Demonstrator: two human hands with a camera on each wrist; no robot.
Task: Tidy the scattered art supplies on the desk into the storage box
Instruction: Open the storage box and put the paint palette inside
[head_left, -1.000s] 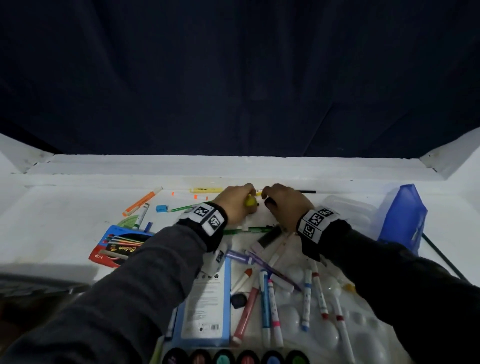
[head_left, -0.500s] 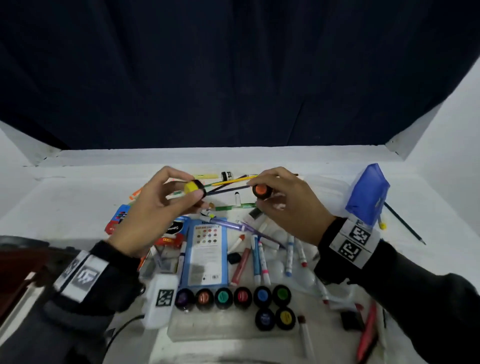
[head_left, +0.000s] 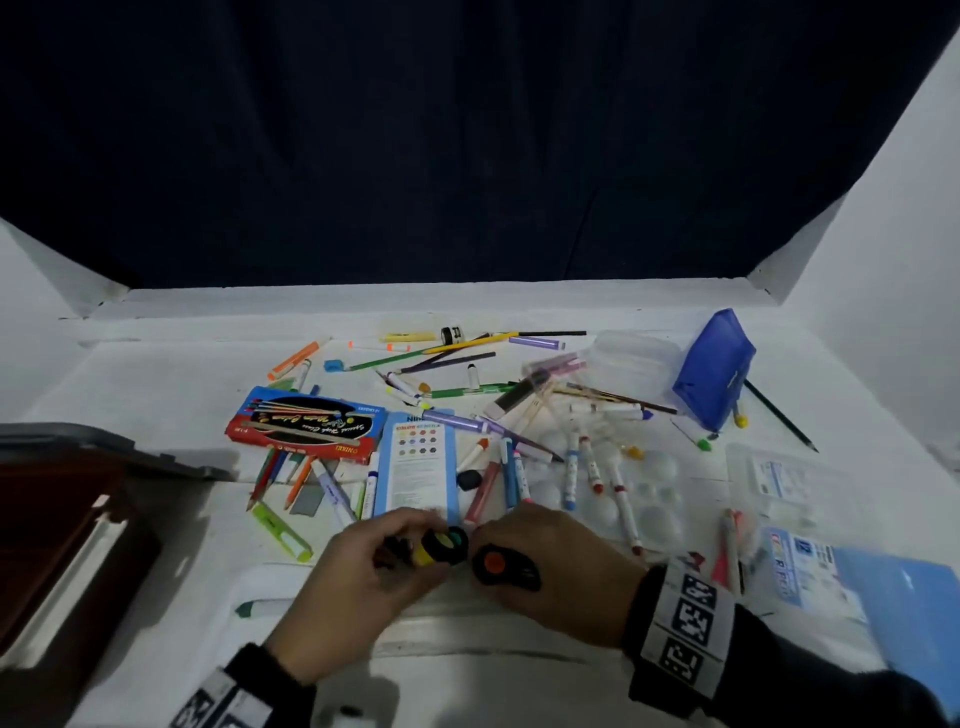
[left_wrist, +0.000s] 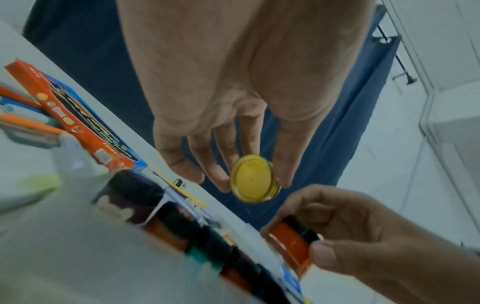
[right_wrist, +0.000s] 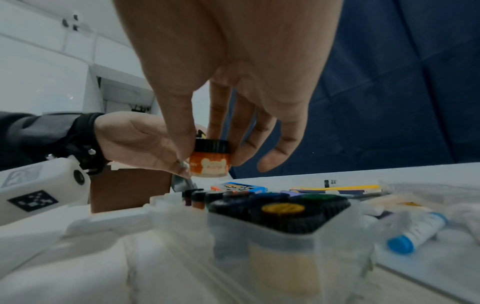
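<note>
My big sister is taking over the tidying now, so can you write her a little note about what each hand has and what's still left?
Left hand: holds the yellow paint pot in its fingers.
Right hand: holds the orange paint pot.
Both pots hover over the clear tray of paint pots near the desk's front edge.
Done: several pots already sit in that tray.
Left: these two pots, then the scattered markers, pencils, crayon box and blue pouch.

Both hands (head_left: 363, 577) (head_left: 561, 566) carried their paint pots (head_left: 434, 548) (head_left: 493, 564) nearer the person.
</note>
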